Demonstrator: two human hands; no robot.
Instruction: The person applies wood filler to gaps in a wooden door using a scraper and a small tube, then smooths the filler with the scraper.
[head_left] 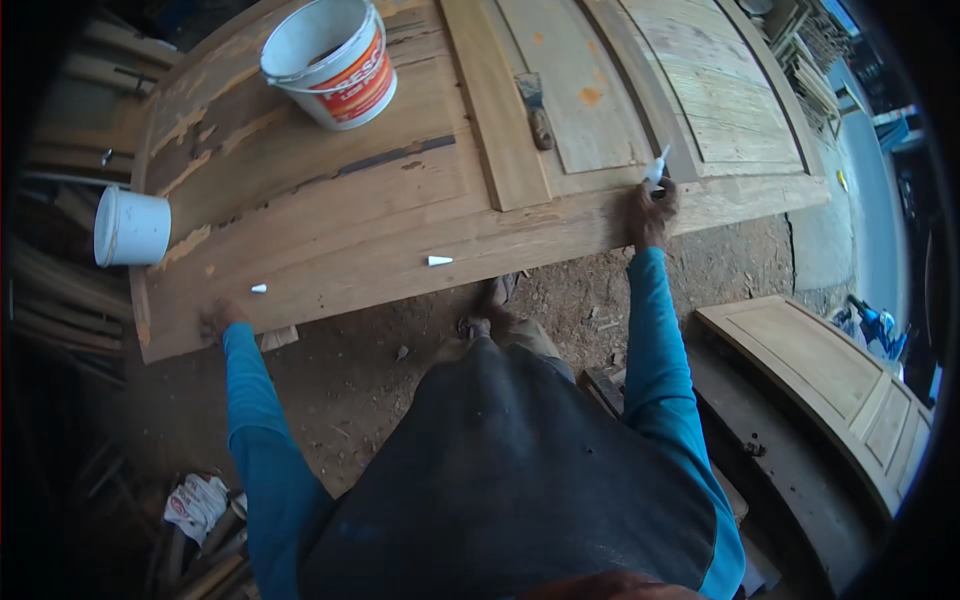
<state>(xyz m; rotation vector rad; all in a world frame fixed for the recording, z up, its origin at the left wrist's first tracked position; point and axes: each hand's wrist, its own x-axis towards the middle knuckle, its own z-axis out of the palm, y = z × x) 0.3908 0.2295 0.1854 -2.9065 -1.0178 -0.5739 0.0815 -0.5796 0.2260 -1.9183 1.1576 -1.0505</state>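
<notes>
A wooden panel door (380,220) lies flat before me. At its near edge on the right, my right hand (652,212) is closed round a small white bottle with a pointed nozzle (656,170), the nozzle pointing up and away. My left hand (217,318) is at the door's near left corner; it is dark and smeared, so its fingers do not show clearly. Close to that hand lies a small white cone-shaped cap (259,289). A second, larger white cap (440,261) rests near the middle of the front edge.
A white bucket with a red and orange label (335,75) stands on the door, and a smaller white tub (133,227) sits at its left end. A putty knife (536,110) lies farther back. Another panel door (820,365) leans at right; wood scraps (215,560) lie lower left.
</notes>
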